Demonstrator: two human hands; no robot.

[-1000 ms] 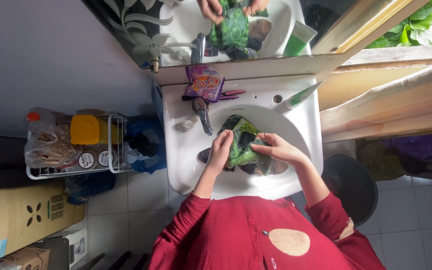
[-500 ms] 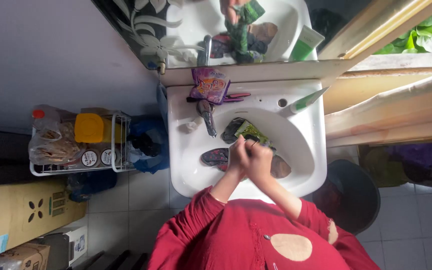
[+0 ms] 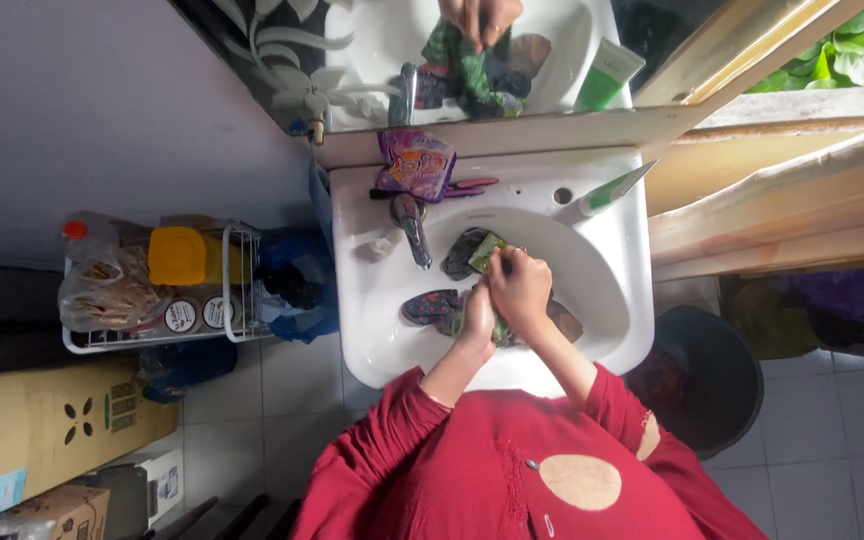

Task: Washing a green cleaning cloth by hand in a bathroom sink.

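A dark cloth patterned in green (image 3: 472, 262) lay bunched in the basin of the white sink (image 3: 372, 330), just in front of the tap (image 3: 412, 228) and partly hidden under the hands. Both hands were pressed together over it: the right hand (image 3: 522, 285) was closed on top of the fabric, its fingers curled into the folds, and the left hand (image 3: 477, 325) was tucked close beside and partly beneath it, also closed on the cloth. How tightly each was clenched could not be told, since one hand covered the other.

Several risks could be judged from this. With the fabric wrung so near the front rim, water might be splashed over the edge onto the red sleeves (image 3: 402, 420) or the tiled floor (image 3: 292, 380). A loose end of cloth might be caught on the tap or dragged across the drain, which was hidden. The purple packet (image 3: 415, 165) and the small comb-like thing beside it stood on the back ledge close to the tap and could be wetted or knocked into the basin by a wide movement. The green-and-white tube (image 3: 607, 192) lay tilted at the far corner, near enough to the edge to be nudged off.

A wire rack of jars (image 3: 192, 300) stood well apart at one side, and a dark bin (image 3: 722, 370) at the other.
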